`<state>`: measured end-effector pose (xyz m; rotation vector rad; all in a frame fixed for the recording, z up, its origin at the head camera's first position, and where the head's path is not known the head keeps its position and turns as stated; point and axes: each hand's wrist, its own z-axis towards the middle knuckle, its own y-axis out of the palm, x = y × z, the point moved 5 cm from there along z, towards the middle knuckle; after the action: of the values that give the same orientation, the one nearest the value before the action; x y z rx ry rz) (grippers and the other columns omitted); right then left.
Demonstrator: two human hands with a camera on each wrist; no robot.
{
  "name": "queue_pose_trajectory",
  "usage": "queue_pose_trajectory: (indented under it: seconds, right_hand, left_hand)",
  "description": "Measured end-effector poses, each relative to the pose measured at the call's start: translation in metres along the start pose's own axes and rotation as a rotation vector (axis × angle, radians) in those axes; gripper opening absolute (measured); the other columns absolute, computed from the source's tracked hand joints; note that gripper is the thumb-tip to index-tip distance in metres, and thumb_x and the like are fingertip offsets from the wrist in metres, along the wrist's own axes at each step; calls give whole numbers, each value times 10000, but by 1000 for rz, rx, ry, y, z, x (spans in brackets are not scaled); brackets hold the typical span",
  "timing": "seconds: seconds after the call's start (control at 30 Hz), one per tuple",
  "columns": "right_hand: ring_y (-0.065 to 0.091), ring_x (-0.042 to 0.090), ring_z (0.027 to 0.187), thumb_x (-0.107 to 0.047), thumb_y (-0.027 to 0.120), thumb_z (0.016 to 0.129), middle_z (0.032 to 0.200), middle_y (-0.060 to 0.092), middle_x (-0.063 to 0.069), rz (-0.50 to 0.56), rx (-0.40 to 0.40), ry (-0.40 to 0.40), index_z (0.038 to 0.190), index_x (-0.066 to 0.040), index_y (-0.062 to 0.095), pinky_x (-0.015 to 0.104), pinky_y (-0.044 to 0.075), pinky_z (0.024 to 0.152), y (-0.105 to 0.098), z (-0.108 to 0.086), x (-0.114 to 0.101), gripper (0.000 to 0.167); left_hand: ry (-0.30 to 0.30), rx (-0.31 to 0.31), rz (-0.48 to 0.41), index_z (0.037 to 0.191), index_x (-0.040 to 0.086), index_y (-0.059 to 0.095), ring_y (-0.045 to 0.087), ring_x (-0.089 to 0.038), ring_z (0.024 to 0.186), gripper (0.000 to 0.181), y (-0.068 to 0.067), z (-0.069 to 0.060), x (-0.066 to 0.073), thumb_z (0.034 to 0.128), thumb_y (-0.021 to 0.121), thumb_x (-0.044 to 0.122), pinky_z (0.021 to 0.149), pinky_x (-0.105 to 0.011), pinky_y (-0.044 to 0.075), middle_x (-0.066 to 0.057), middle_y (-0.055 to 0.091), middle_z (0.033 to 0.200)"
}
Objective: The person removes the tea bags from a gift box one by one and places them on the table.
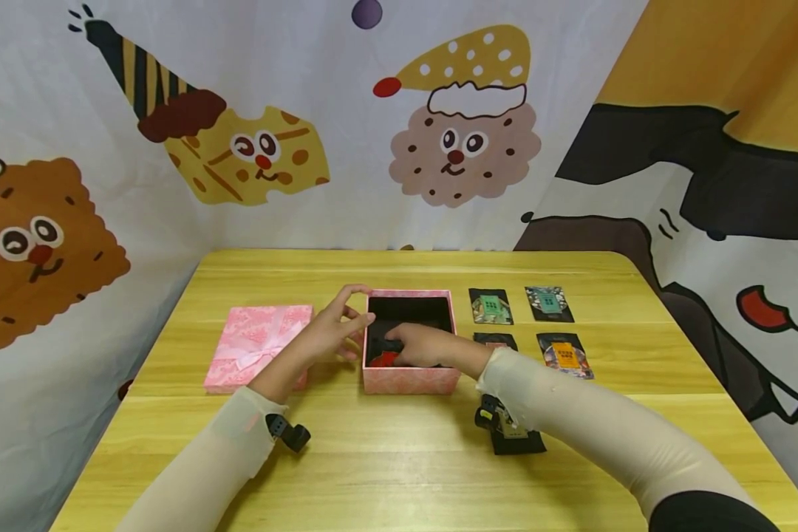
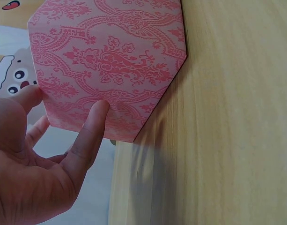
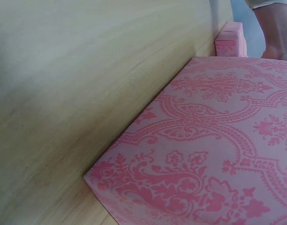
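A pink patterned box [image 1: 411, 380] without its lid stands mid-table, its inside dark. My right hand [image 1: 425, 345] reaches down into it, fingers bent at a black packet with a red patch [image 1: 386, 358]; the fingertips are partly hidden. At the box's left side is my left hand [image 1: 338, 325], fingers spread and thumb near the rim. The left wrist view shows this left hand [image 2: 45, 173] with a fingertip at the patterned box wall [image 2: 110, 61]. Only the box's outer wall [image 3: 195, 140] fills the right wrist view; the right hand is out of sight there.
Left of the box lies a pink lid with a bow [image 1: 259, 340]. On the right are flat black packets with coloured labels: a green one [image 1: 492, 307], a teal one [image 1: 549, 304], an orange one [image 1: 565, 355]. Another packet [image 1: 517, 442] lies partly under the right forearm.
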<state>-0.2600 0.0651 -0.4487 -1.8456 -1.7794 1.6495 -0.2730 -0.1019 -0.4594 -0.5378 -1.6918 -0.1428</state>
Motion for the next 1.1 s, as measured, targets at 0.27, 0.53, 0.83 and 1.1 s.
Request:
queue_pose_trajectory:
  seconds: [0.27, 0.53, 0.83, 1.1]
  right_hand:
    - [569, 257, 1272, -14, 735, 902, 1440, 583, 144, 57, 6, 2, 1463, 7, 531, 444, 505, 1063, -1, -1, 1, 597]
    - [582, 246, 858, 30, 773, 831, 1075, 655, 92, 161, 161, 18, 1228, -38, 640, 335, 509, 721, -7, 2, 7, 424]
    - [590, 188, 761, 2, 789, 864, 907, 695, 82, 358, 303, 0, 1100, 3, 648, 283, 484, 675, -16, -3, 8, 275]
    - [575, 155, 712, 15, 667, 934, 860, 674, 77, 461, 324, -59, 1070, 35, 639, 259, 490, 625, -18, -6, 5, 140]
  left_hand:
    - [2, -3, 3, 1471, 357, 392, 679, -277, 815, 497, 0, 0, 1, 1042, 639, 324, 626, -525, 632, -234, 495, 1211]
    - [-4, -5, 13, 1485, 350, 388, 677, -289, 834, 507, 0, 0, -1, 1043, 637, 337, 635, -517, 634, -241, 488, 1225]
    - [-16, -14, 4, 1498, 352, 375, 680, -297, 841, 515, 0, -1, -1, 1049, 627, 338, 640, -519, 635, -245, 476, 1251]
    - [-20, -15, 2, 1515, 350, 358, 675, -311, 862, 540, 0, -1, -1, 1048, 628, 339, 656, -539, 632, -246, 462, 1268]
